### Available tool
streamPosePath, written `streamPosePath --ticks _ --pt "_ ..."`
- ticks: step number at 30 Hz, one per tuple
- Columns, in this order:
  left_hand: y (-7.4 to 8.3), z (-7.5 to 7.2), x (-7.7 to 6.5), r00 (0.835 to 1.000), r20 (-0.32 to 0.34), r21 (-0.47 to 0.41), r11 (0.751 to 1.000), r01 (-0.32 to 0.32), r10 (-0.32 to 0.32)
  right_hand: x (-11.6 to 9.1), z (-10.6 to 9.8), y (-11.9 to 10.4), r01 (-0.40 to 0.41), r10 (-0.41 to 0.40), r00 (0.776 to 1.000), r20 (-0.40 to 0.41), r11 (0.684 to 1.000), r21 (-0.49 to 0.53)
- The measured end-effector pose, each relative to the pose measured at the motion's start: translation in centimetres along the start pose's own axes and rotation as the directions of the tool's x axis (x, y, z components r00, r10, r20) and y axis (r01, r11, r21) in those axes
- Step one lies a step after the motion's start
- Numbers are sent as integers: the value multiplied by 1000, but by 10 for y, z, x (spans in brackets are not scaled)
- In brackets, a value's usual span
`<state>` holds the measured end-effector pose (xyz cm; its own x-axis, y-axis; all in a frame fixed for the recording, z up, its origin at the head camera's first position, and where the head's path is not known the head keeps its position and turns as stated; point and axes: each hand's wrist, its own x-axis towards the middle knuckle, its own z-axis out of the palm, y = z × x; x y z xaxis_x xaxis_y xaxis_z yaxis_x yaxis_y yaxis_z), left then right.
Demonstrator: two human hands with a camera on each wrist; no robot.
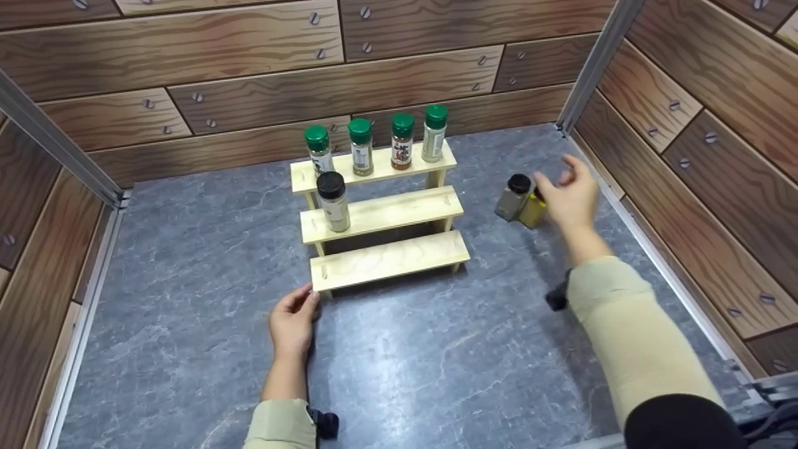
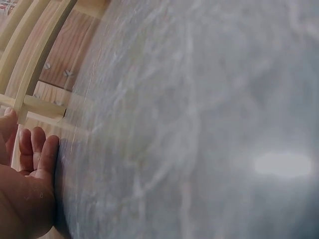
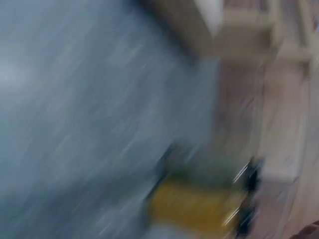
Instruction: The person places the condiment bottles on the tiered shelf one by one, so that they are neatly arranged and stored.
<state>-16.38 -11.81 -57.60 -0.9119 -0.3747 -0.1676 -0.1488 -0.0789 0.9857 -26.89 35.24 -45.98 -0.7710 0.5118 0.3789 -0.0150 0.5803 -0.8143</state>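
A three-step pale wooden rack (image 1: 389,259) stands on the grey floor panel. At its front left corner, my left hand (image 1: 292,327) holds the end of the lowest step between thumb and fingers; the left wrist view shows the hand (image 2: 30,194) low beside the rack's end (image 2: 42,105). My right hand (image 1: 570,193), thumb and fingers apart and holding nothing, hovers by two black-capped jars to the right of the rack. One is a greyish spice jar (image 1: 512,201); the other, a yellow spice jar (image 1: 532,212), is partly hidden by the hand. Motion blurs the yellow jar (image 3: 194,206) in the right wrist view.
Several green-capped spice bottles (image 1: 361,153) line the top step. A black-capped spice bottle (image 1: 335,206) stands at the left of the middle step. Wood-patterned walls (image 1: 249,100) enclose the back and sides, with metal rails (image 1: 598,68) at the corners.
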Motion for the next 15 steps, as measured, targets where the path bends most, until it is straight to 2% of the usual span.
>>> streamPosePath --ticks 3,5,7,11,15 --pt "1 -3 1 1000 -14 1 1000 2 -2 4 -9 30 -34 49 995 91 987 -155" --pt "1 -3 1 1000 -19 -3 1000 2 -2 2 -9 41 -40 74 985 155 978 -207" --pt "1 -2 1 1000 -15 2 1000 2 -2 0 -7 46 -53 97 978 186 972 -227" --pt "1 0 0 1000 -3 2 1000 9 -9 0 -2 46 -108 148 974 171 969 -224" --pt "1 1 1 1000 -7 16 1000 9 -9 3 -2 44 -182 222 959 178 959 -218"
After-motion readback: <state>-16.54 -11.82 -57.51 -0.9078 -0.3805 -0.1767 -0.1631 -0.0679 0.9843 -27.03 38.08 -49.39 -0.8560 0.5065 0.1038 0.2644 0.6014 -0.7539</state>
